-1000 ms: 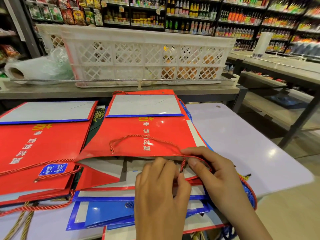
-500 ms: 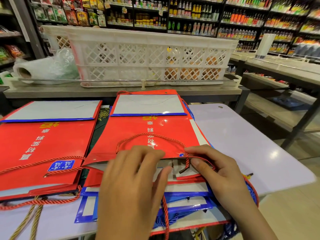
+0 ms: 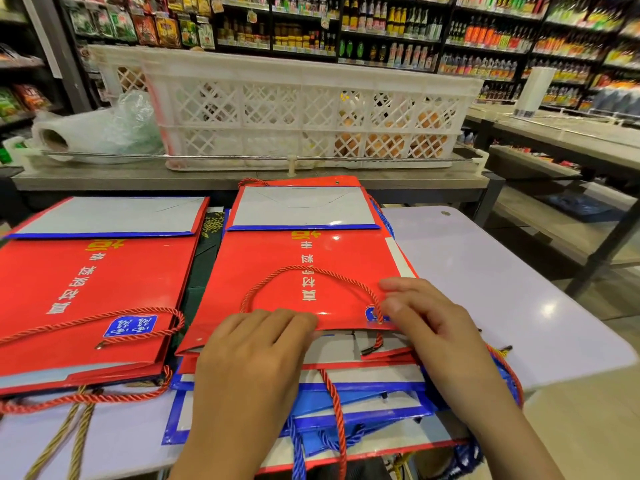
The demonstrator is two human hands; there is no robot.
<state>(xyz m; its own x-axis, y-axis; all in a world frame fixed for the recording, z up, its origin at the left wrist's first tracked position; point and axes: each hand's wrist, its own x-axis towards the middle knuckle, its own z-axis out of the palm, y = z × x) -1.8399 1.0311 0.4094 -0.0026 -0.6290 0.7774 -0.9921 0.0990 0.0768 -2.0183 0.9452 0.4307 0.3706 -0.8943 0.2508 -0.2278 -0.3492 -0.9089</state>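
At 9 o'clock lies the left stack (image 3: 86,289). One red bag shows on top of it, and a dark edge and two gold cords (image 3: 69,441) show at least one more beneath. One roll of plastic bags (image 3: 86,133) sits behind it at 10 o'clock, and one white lattice crate (image 3: 294,109) spans 12 o'clock.

The work in hand seems to be flattening the red gift bag (image 3: 322,251) onto the middle stack, and I judge it nearly done. The bag lies flat at the centre of the lavender table (image 3: 502,289), bottom flap toward 12 o'clock and mouth toward 6. The left hand (image 3: 249,372) rests at the mouth's rim around 7 o'clock, its fingers laid over the edge and pressing down rather than clasping anything. One rope handle (image 3: 291,268) arcs across the bag's face, and one loose cord end (image 3: 375,344) hangs out of the mouth.

The right hand (image 3: 440,337) covers the bag's corner at 4 o'clock. Its fingers are stretched fairly straight on the paper, with the thumb beside the eyelet. As far as I can see, it presses without gripping.

What looks left to do is tucking in that cord end, closing the slightly gaping mouth, and squaring the pile. Below the top bag there is one more red bag and at least two blue-bordered bags (image 3: 346,407), fanned out toward 6 o'clock. One white roll (image 3: 533,91) stands at 2 o'clock.
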